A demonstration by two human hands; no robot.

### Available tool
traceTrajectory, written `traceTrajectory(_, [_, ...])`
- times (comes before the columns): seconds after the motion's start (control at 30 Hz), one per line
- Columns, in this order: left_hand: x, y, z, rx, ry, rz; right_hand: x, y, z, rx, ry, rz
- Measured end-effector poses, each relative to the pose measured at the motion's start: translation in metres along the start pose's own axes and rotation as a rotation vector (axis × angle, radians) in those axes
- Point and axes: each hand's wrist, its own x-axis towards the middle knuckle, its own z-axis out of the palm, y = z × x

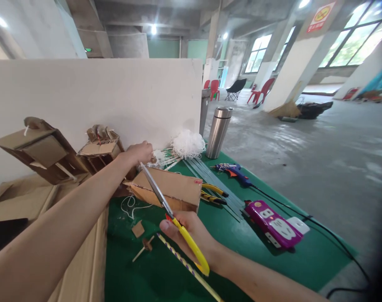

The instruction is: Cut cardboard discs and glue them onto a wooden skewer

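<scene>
Scissors (pixel 186 239) with yellow handles are in my right hand (pixel 200 235), their blades pointing up and to the left over a cardboard box (pixel 168 186). Farther off, my left hand (pixel 141 152) reaches past the box's left end with its fingers curled downward. What those fingers hold is hidden. Just right of it lie a bundle of thin sticks (pixel 172 158) and a heap of white string (pixel 188 144). Below my right hand lies a yellow stick with dark spiral marks (pixel 181 260). A small stick through a cardboard piece (pixel 147 245) lies left of it.
Pliers (pixel 214 195) and clear glue sticks (pixel 206 176) lie right of the box. Beyond are a steel flask (pixel 220 132), a glue gun (pixel 233 172) and a purple power strip (pixel 274 224) with a black cable. Cardboard constructions (pixel 49 155) stand at the left, before a white panel (pixel 93 92).
</scene>
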Motion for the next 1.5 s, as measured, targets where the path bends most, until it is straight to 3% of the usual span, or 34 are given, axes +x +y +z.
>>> traceTrajectory(0.43, [0.001, -0.007, 0.010, 0.003, 0.009, -0.009, 0.003, 0.006, -0.001, -0.072, 0.026, -0.029])
traceTrajectory(0.63, [-0.016, 0.009, 0.007, -0.170, 0.161, 0.067, 0.003, 0.005, -0.001, -0.061, 0.046, -0.057])
traceTrajectory(0.83, [-0.094, 0.031, 0.011, -0.484, 0.336, 0.095, 0.005, 0.005, 0.003, -0.057, 0.176, -0.106])
traceTrajectory(0.93, [-0.138, 0.037, 0.016, -1.090, 0.344, -0.029, 0.005, 0.005, 0.007, 0.069, 0.103, 0.005])
traceTrajectory(1.03, [-0.170, 0.043, 0.017, -1.392, 0.229, -0.139, 0.003, 0.001, 0.009, 0.071, 0.081, -0.027])
traceTrajectory(1.2, [-0.192, 0.051, 0.013, -1.722, 0.261, -0.251, -0.004, -0.011, 0.008, -0.052, 0.045, -0.095])
traceTrajectory(1.33, [-0.198, 0.056, 0.006, -1.875, 0.392, -0.252, -0.008, -0.015, 0.009, -0.070, -0.063, -0.074])
traceTrajectory(1.5, [-0.200, 0.059, 0.004, -1.978, 0.449, -0.254, -0.012, -0.009, 0.015, -0.042, -0.143, -0.035])
